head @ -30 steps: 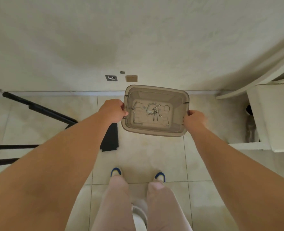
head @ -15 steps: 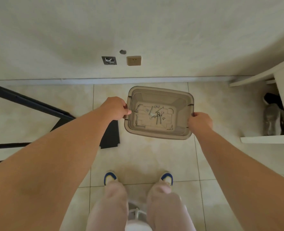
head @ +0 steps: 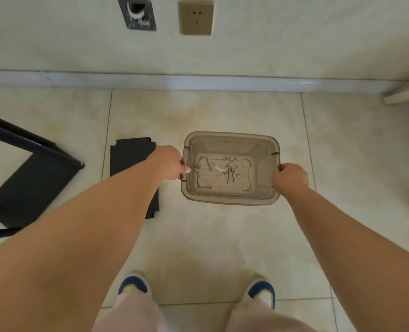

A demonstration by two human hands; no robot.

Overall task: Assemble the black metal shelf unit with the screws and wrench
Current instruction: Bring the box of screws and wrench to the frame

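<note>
Black shelf frame [head: 30, 168] and a flat panel [head: 132, 161] lie on the tiles at my left. My left hand [head: 168, 162] and right hand [head: 291, 177] each grip a side rim of the plastic bin [head: 231, 197], fingers curled over it. I should lower it level so the screws [head: 229, 172] and wrench [head: 214, 167] don't slide.

Plastic bin [head: 231, 140], gripped by left hand [head: 168, 162] and right hand [head: 291, 177], now lowered toward the floor [head: 210, 236]; the screws [head: 229, 172] inside have shifted.
</note>
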